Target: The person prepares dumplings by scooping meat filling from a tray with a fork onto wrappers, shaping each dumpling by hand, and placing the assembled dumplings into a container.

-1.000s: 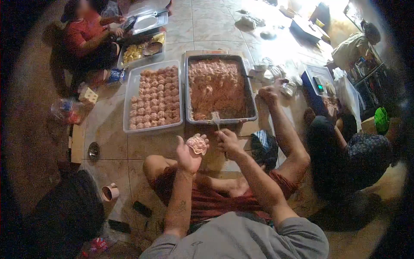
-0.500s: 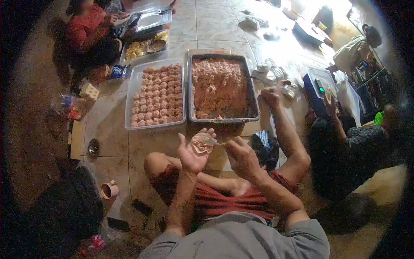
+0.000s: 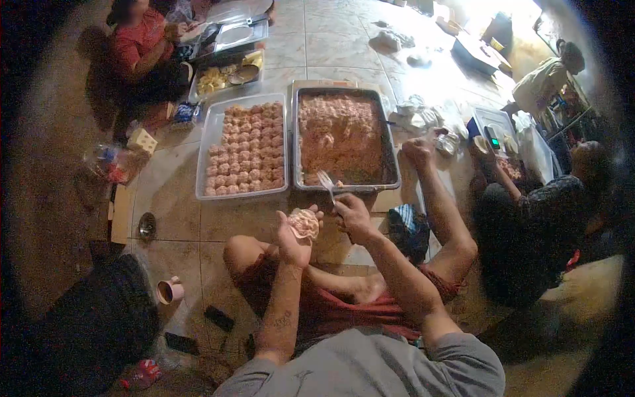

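My left hand (image 3: 293,245) is palm up with its fingers curled round a dumpling wrapper (image 3: 303,225), whose edges are gathered and folded. Gripped in my right hand (image 3: 355,220) is a fork (image 3: 326,181), its tines over the near edge of a dark pan (image 3: 390,184). Ground meat filling (image 3: 340,126) covers that pan, piled thicker at the far side. To its left, a clear plastic tray (image 3: 202,155) holds rows of round, open-topped dumplings (image 3: 248,149).
A person in red (image 3: 135,43) sits far left by a tray of yellowish food (image 3: 213,79). Another person (image 3: 529,205) works at right near a scale (image 3: 491,137). A mug (image 3: 170,291), a small metal bowl (image 3: 147,226) and phones (image 3: 219,318) are on the floor at left.
My right hand has moved the fork away from the wrapper, up to the pan's near edge. My left fingers have curled in, and the wrapper's edges are now gathered.
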Tool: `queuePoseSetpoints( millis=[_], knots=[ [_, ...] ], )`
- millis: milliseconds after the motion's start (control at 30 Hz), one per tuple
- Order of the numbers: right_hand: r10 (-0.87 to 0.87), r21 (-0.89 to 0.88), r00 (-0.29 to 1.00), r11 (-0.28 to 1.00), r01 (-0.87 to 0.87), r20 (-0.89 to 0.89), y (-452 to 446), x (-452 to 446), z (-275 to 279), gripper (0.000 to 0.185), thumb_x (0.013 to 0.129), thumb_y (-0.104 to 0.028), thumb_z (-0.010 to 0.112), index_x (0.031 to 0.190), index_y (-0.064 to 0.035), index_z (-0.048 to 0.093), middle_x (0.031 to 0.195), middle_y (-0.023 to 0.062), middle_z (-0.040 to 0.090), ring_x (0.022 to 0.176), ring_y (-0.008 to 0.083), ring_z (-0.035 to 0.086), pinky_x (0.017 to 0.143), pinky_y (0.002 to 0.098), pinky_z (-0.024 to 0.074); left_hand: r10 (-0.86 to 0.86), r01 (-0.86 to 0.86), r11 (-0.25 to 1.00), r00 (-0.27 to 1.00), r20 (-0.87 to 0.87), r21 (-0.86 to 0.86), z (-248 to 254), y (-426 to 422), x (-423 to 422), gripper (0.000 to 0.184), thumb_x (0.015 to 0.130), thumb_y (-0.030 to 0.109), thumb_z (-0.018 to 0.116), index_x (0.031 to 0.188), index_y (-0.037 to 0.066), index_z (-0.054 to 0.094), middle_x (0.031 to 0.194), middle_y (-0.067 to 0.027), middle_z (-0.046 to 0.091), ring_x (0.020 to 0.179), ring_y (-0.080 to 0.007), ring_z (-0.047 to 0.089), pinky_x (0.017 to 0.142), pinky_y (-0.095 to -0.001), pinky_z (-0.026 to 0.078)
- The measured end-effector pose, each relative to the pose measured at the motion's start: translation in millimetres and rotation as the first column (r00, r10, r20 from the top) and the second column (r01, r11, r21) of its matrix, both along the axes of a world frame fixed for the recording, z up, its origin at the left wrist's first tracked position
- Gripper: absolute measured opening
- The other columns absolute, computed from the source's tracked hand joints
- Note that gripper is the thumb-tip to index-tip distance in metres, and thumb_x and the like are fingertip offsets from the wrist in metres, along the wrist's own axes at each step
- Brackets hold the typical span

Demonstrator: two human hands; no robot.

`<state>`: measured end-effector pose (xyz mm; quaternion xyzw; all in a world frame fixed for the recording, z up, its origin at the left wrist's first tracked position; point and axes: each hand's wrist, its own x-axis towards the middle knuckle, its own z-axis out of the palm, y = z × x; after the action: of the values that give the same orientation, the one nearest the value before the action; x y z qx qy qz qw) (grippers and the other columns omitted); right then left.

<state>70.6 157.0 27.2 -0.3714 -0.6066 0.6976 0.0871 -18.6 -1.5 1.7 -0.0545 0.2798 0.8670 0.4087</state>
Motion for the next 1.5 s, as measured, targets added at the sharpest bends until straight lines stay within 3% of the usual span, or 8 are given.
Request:
queuePoseSetpoints(
  millis=[67, 233, 467, 900, 1200, 1300, 1433, 1500],
  knots=[
    [-0.034, -0.088, 0.985, 0.995, 0.050, 0.168, -16, 15, -4, 0.022, 0.097, -0.020, 0.062, 0.109, -0.0016, 0.064, 0.079, 0.0071, 0.064, 0.076, 0.0178, 0.062, 0.068, 0.0357, 0.0513, 0.028, -0.036, 0.993, 0.997, 0.070, 0.115, 10, -7, 0, 0.080, 0.098, 0.066, 0.040, 0.128, -0.007, 0.052, 0.126, -0.0273, 0.061, 0.112, -0.0392, 0.063, 0.092, -0.0479, 0.056],
    [0.220, 0.764, 0.975, 0.634, -0.119, -0.030, -40, 58, 84, 0.020, 0.095, -0.003, 0.057, 0.113, -0.0016, 0.064, 0.094, 0.0128, 0.066, 0.087, 0.0261, 0.067, 0.074, 0.0396, 0.0549, 0.059, -0.173, 0.938, 0.934, 0.352, 0.302, 25, -16, -3, 0.079, 0.100, 0.066, 0.036, 0.131, -0.006, 0.050, 0.132, -0.0258, 0.057, 0.119, -0.0397, 0.057, 0.104, -0.0517, 0.047],
    [0.319, 0.671, 0.844, 0.512, -0.536, 0.431, -56, 71, 99, 0.031, 0.087, 0.001, 0.058, 0.113, -0.0105, 0.068, 0.108, 0.0197, 0.065, 0.087, 0.0412, 0.066, 0.076, 0.0460, 0.0544, -0.035, -0.046, 0.936, 0.975, 0.221, 0.350, 4, 8, 8, 0.081, 0.098, 0.070, 0.035, 0.125, -0.004, 0.056, 0.128, -0.0257, 0.060, 0.115, -0.0390, 0.060, 0.101, -0.0521, 0.050],
    [0.493, 0.901, 0.792, 0.036, -0.432, 0.360, 14, 60, 97, 0.048, 0.082, -0.004, 0.064, 0.125, -0.0253, 0.066, 0.106, 0.0138, 0.058, 0.096, 0.0345, 0.063, 0.077, 0.0443, 0.0550, -0.458, 0.374, 0.852, 0.872, 0.174, 0.366, 23, -18, -16, 0.096, 0.095, 0.075, 0.033, 0.133, -0.012, 0.049, 0.135, -0.0325, 0.054, 0.123, -0.0447, 0.057, 0.102, -0.0569, 0.051],
    [0.355, 0.783, 0.934, 0.595, -0.184, -0.050, 2, 65, 69, 0.022, 0.096, -0.013, 0.063, 0.116, -0.0064, 0.068, 0.099, 0.0146, 0.067, 0.089, 0.0301, 0.066, 0.078, 0.0392, 0.0531, -0.369, 0.364, 0.929, 0.924, -0.097, -0.062, 32, -13, -13, 0.082, 0.100, 0.068, 0.029, 0.138, -0.003, 0.046, 0.130, -0.0238, 0.060, 0.109, -0.0309, 0.067, 0.084, -0.0455, 0.062],
    [0.359, 0.236, 0.931, 0.912, -0.336, -0.065, -19, 55, 52, 0.038, 0.099, -0.032, 0.066, 0.113, 0.0036, 0.066, 0.093, 0.0071, 0.070, 0.087, 0.0133, 0.061, 0.076, 0.0317, 0.0503, -0.440, 0.389, 0.894, 0.854, -0.277, -0.221, 54, -1, 6, 0.100, 0.092, 0.076, 0.035, 0.153, -0.001, 0.018, 0.131, -0.0246, 0.058, 0.110, -0.0344, 0.066, 0.088, -0.0511, 0.059],
    [0.269, -0.204, 0.946, 0.931, -0.304, -0.182, -26, 56, 68, 0.032, 0.097, -0.027, 0.068, 0.114, 0.0000, 0.065, 0.099, 0.0041, 0.069, 0.083, 0.0097, 0.062, 0.074, 0.0247, 0.0506, -0.484, 0.497, 0.866, 0.860, -0.161, 0.054, 52, -21, -4, 0.084, 0.099, 0.068, 0.030, 0.151, 0.001, 0.025, 0.134, -0.0221, 0.057, 0.111, -0.0298, 0.066, 0.088, -0.0458, 0.060],
    [0.342, -0.002, 0.925, 0.938, -0.347, -0.167, -28, 51, 71, 0.030, 0.097, -0.025, 0.067, 0.114, 0.0000, 0.065, 0.098, 0.0038, 0.068, 0.084, 0.0094, 0.062, 0.075, 0.0251, 0.0509, -0.599, 0.607, 0.789, 0.724, -0.341, -0.097, -34, -16, -8, 0.067, 0.100, 0.046, 0.050, 0.147, 0.001, 0.034, 0.132, -0.0195, 0.059, 0.114, -0.0300, 0.064, 0.096, -0.0438, 0.056]
  ],
)
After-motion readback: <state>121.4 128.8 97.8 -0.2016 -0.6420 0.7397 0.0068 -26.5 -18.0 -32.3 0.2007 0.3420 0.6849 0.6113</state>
